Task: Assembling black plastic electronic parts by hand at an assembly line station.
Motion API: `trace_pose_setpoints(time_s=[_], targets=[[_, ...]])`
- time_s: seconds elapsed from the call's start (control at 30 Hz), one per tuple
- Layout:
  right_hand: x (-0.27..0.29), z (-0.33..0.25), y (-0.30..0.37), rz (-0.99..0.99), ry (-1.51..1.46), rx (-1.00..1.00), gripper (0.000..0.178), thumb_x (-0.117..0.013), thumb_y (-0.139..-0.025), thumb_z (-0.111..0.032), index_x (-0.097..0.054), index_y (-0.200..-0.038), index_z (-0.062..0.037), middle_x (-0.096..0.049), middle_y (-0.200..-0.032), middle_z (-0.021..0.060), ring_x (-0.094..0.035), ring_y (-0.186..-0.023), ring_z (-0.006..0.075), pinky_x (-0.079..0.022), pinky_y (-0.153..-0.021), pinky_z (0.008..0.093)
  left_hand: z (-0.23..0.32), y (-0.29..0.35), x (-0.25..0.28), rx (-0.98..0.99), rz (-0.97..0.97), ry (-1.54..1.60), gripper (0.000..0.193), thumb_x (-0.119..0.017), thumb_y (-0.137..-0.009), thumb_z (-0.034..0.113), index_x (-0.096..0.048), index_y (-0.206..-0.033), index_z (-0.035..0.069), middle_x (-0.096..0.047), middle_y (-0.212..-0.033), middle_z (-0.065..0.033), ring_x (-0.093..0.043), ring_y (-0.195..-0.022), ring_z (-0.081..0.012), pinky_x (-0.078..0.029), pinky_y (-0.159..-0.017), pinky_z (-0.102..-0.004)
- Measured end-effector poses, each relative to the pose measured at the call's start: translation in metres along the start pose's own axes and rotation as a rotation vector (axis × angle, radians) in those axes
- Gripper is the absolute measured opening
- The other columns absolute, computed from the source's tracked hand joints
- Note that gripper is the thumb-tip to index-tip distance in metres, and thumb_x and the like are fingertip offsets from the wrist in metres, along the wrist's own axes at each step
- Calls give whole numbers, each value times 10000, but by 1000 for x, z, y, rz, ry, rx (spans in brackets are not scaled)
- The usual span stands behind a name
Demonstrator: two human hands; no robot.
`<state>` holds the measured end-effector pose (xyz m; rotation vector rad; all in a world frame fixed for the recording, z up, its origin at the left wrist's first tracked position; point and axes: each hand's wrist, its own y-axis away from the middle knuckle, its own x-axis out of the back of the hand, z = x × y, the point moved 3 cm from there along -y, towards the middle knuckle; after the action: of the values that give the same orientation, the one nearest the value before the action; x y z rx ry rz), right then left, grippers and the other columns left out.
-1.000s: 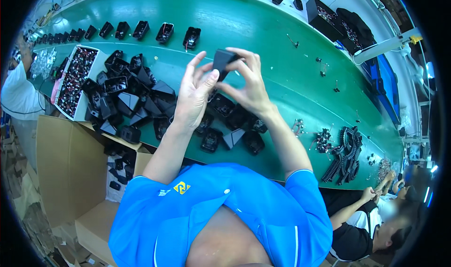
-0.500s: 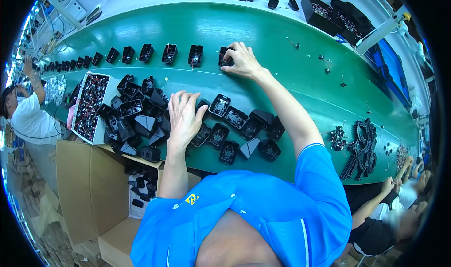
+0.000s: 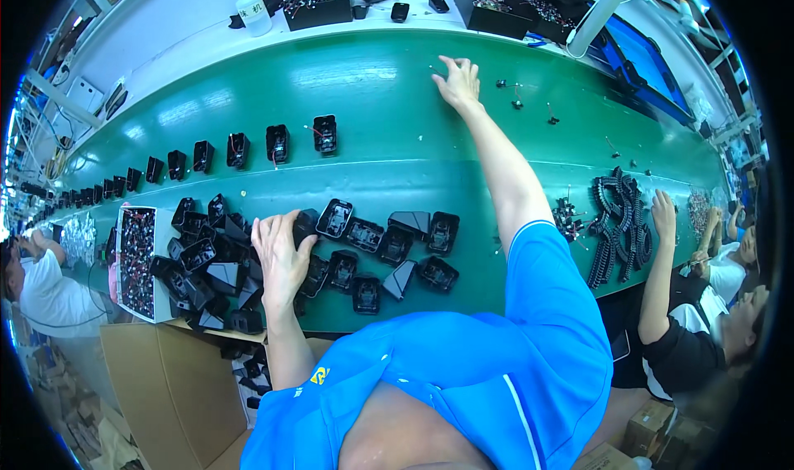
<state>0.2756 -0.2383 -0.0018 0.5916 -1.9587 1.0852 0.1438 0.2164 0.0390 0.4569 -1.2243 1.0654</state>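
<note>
My left hand [image 3: 281,251] has its thumb and fingers round a black plastic housing [image 3: 305,225] at the right edge of a heap of similar housings [image 3: 198,255]. On the far side of the green table, my right hand [image 3: 459,83] reaches over a small wired part [image 3: 436,70]. Thumb and index finger are apart on either side of this part. Open housings [image 3: 364,234] lie loosely to the right of my left hand. An upright housing with a red wire [image 3: 325,135] stands at the right end of a long row of housings.
A white box of small wired parts [image 3: 137,263] stands left of the heap, above an open cardboard carton [image 3: 165,387]. More wired parts [image 3: 517,103] and black track-like strips [image 3: 620,230] lie to the right. A bottle [image 3: 253,11] stands on the back shelf. Co-workers sit at both sides.
My right hand has let go of a housing, now at the row's end, and moved right to a small wired part. My left hand has closed round a housing. The view has swung right.
</note>
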Motion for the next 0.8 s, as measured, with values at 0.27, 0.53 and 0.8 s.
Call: trace_pose_setpoints(time_s=[0.27, 0.53, 0.8], targets=[[-3, 41, -6, -314, -503, -164, 308, -741, -880, -197, -688, -1167, -101, -661, -1155, 151, -645, -1024, 276, -545, -870, 411, 9, -16, 25, 337, 119, 1300, 496, -610, -982, 235, -466, -1418, 47, -588, -1258, -217, -616, -1040, -310, -541, -884, -411], [136, -73, 75, -472, -1365, -133, 160, -707, -912, -50, -658, -1056, -1, -666, -1209, 166, -633, -1095, 215, -530, -890, 337, 65, -33, -5, 353, -223, 2453, 515, -375, -1088, 426, -425, -1452, 64, -589, -1281, -233, -639, -808, -243, -565, -687, -301], [209, -141, 191, -368, -1379, 348, 120, -748, -828, -25, -696, -916, -86, -725, -1087, 44, -604, -1090, 209, -429, -1002, 353, 90, -25, -10, 378, -325, 2383, 512, -372, -1092, 423, -431, -1446, 58, -629, -1176, -155, -633, -770, -190, -553, -725, -300]])
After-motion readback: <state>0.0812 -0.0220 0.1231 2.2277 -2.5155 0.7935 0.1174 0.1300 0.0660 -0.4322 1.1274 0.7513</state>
